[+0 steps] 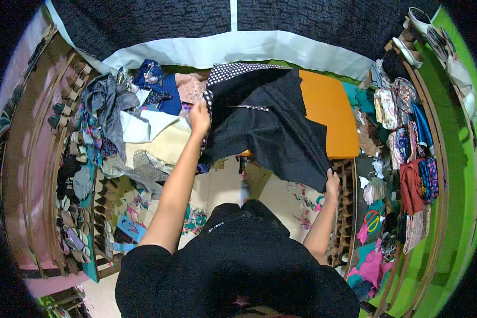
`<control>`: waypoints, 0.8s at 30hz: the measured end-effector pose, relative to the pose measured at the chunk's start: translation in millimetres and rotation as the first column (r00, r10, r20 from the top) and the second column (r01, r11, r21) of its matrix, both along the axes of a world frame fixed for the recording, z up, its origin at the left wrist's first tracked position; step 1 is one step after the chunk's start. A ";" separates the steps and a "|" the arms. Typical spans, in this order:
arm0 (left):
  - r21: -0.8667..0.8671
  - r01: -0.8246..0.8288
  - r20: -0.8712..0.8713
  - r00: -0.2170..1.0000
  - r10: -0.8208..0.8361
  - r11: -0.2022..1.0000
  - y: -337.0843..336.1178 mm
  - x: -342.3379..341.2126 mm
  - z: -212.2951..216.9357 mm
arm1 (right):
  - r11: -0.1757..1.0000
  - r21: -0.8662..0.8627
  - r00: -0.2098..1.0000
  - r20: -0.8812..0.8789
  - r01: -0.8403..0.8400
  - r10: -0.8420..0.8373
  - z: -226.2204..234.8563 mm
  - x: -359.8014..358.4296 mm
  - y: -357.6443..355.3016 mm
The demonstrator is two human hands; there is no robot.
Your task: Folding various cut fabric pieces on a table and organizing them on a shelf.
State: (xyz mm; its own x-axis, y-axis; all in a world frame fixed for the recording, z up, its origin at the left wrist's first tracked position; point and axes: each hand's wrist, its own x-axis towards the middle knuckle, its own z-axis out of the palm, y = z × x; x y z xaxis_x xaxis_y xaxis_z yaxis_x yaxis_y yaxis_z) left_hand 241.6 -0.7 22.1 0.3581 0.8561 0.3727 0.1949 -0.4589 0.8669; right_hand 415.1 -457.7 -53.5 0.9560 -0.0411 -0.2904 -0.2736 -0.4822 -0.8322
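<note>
A large piece of black cloth point(281, 132) is stretched between my two hands. Its upper left part folds over and shows a polka-dot border point(233, 72) in black and white. My left hand point(199, 119) is closed on the cloth's left edge, beside the dotted strip. Lower down on the right, my right hand point(332, 183) pinches the cloth's bottom right corner. Part of the cloth lies over an orange board point(328, 106), while its lower edge hangs above the floor. A small patterned strip point(254, 108) shows across the middle of the black cloth.
Heaped fabrics, including a grey cloth point(108, 100) and a cream piece point(159, 146), lie left of my left hand. Orange-handled scissors point(372, 221) rest among scraps at right. Racks with wooden forms point(344, 212) flank both sides. Fabric scraps point(196, 220) litter the tiled floor.
</note>
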 end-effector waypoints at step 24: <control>0.279 0.301 0.010 0.949 -0.316 0.912 -168.3 52.4 35.7 | 0.882 0.337 0.904 -0.156 -0.330 0.397 -21.4 52.3 -35.0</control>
State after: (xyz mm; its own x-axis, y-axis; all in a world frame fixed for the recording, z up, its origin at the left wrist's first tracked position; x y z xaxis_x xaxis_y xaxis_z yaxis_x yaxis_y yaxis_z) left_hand 294.0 -169.1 57.8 0.5610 0.5701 0.6003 -0.0369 -0.7072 0.7061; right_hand 467.4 -492.7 -74.9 0.7993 0.4172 -0.4324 -0.3140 -0.3235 -0.8926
